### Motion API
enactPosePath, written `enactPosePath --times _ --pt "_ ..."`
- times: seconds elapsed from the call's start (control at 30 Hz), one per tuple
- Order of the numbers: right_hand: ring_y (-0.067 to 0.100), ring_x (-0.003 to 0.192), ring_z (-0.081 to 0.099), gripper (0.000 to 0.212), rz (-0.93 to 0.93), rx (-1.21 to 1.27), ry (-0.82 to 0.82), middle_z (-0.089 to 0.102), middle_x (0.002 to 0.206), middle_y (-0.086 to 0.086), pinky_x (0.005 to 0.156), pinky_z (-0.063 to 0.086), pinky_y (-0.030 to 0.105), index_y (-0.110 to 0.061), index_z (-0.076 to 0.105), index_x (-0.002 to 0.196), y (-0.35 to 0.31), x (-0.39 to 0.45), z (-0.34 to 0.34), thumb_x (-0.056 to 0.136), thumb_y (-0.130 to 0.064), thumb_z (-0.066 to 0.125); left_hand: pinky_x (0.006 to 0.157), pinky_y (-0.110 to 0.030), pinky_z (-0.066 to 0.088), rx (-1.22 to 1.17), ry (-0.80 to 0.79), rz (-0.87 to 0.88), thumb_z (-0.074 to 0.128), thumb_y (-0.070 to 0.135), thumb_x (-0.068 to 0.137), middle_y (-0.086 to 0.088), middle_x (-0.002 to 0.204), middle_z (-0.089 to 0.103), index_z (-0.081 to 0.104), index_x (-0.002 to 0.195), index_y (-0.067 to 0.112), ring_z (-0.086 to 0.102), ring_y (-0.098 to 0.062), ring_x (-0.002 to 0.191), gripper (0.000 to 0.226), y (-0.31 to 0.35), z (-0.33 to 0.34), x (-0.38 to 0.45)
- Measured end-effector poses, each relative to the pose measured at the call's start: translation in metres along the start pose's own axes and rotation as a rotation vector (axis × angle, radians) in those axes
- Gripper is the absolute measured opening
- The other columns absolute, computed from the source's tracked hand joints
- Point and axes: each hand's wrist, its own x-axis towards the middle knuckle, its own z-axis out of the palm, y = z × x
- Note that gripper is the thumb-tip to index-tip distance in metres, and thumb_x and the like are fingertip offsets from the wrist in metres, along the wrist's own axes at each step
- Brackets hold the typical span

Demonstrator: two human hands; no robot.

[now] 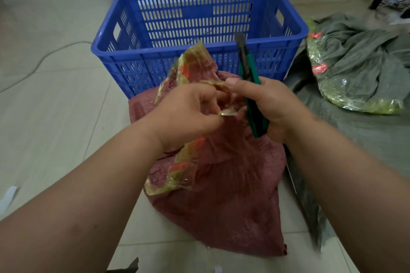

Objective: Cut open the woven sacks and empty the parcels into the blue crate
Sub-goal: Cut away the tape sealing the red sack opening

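Pinching a crinkled strip of glossy yellow tape (226, 113) between thumb and fingertips, my left hand (188, 113) works at the gathered neck of the red woven sack (221, 195), whose coarse mesh cloth slumps in soft folds on the tiled floor (55, 128) right below my hands. More shiny yellow-and-orange tape clings to the sack's upper flap and down its left side. My right hand (266, 104) is curled round a green utility knife (250, 86), its dark blade end pointing up and away from me, while its thumb presses on the sack's neck just beside my left fingers. Both forearms reach in from the near edge, meeting over the sack. Just beyond stands the blue crate (199, 26), rigid slotted plastic, rectangular, touching the sack's far end. To the right lies a rumpled grey-green woven sack (366, 57) with clear taped patches.
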Motion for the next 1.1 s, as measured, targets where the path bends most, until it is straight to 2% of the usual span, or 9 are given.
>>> enactPosePath --times 0.07,0.17,0.3,0.43,0.57,0.67,0.83,1.0,1.1 --pt "0.035 0.080 0.070 0.052 0.007 -0.101 -0.010 0.074 0.087 0.015 0.074 0.056 0.049 0.000 0.067 0.099 0.002 0.000 0.006 0.064 -0.033 0.085 0.069 -0.025 0.050 0.062 -0.071 0.013 0.078 0.014 0.077 0.005 0.075 0.067 0.065 0.070 0.013 0.062 0.004 0.072 0.016 0.005 0.001 0.000" --pt "0.043 0.084 0.069 0.038 0.046 -0.141 0.026 0.072 0.089 0.022 0.075 0.055 0.053 0.001 0.066 0.092 0.004 0.001 0.002 0.063 -0.020 0.080 0.084 -0.033 0.057 -0.035 -0.108 -0.022 0.082 0.018 0.076 -0.003 0.091 0.073 0.069 0.079 0.010 0.069 -0.007 0.088 0.016 0.006 0.000 -0.004" --pt "0.034 0.074 0.069 0.013 0.062 0.024 0.381 0.069 0.075 0.012 0.075 0.056 0.055 -0.010 0.068 0.080 0.008 0.010 -0.017 0.067 -0.011 0.068 0.085 -0.030 0.058 -0.255 0.165 -0.145 0.079 0.015 0.081 -0.004 0.096 0.073 0.067 0.097 0.011 0.070 -0.019 0.090 0.021 -0.009 -0.008 -0.001" --pt "0.034 0.081 0.073 0.042 0.094 0.281 0.623 0.073 0.092 0.013 0.071 0.057 0.061 -0.013 0.065 0.098 0.019 0.024 -0.046 0.058 -0.024 0.075 0.095 -0.034 0.050 -0.034 0.208 -0.371 0.075 0.046 0.080 0.009 0.107 0.068 0.061 0.117 0.026 0.064 -0.011 0.101 0.045 -0.052 -0.007 0.001" --pt "0.029 0.084 0.072 0.072 0.135 0.173 0.500 0.072 0.099 0.009 0.075 0.060 0.049 -0.014 0.061 0.114 0.038 0.027 -0.036 0.048 -0.036 0.081 0.116 -0.041 0.031 0.084 -0.242 -0.401 0.070 0.085 0.049 0.012 0.150 0.041 0.020 0.150 0.047 0.043 -0.013 0.136 0.119 -0.060 0.004 -0.003" --pt "0.025 0.087 0.071 0.080 0.126 -0.045 0.416 0.071 0.104 0.006 0.081 0.059 0.043 -0.017 0.059 0.121 0.048 0.033 -0.028 0.047 -0.035 0.081 0.117 -0.056 0.007 0.612 -0.455 -0.357 0.070 0.074 0.063 0.016 0.149 0.041 -0.001 0.147 0.057 0.034 -0.017 0.142 0.111 -0.062 0.024 -0.003" --pt "0.030 0.085 0.071 0.079 0.227 -0.065 0.246 0.073 0.098 0.008 0.083 0.058 0.050 -0.021 0.063 0.111 0.061 0.035 -0.021 0.036 -0.042 0.078 0.115 -0.051 0.015 0.534 -0.179 -0.416 0.049 0.068 0.084 0.020 0.121 0.062 0.041 0.132 0.058 0.048 -0.014 0.128 0.050 -0.073 0.026 0.001" --pt "0.029 0.085 0.072 0.052 0.195 0.049 0.151 0.074 0.097 0.009 0.082 0.058 0.053 -0.017 0.065 0.109 0.046 0.035 -0.009 0.060 -0.027 0.078 0.114 -0.049 0.031 0.046 -0.068 -0.337 0.065 0.087 0.052 0.010 0.149 0.045 -0.024 0.139 0.061 0.045 -0.022 0.136 0.127 -0.045 0.023 0.011" --pt "0.025 0.085 0.073 0.049 0.130 0.073 0.123 0.075 0.096 0.006 0.083 0.058 0.050 -0.015 0.066 0.110 0.030 0.033 -0.001 0.063 -0.022 0.079 0.114 -0.049 0.030 0.062 -0.111 -0.316 0.078 0.070 0.058 0.018 0.146 0.041 -0.032 0.137 0.057 0.044 -0.018 0.134 0.136 -0.036 0.031 0.018"
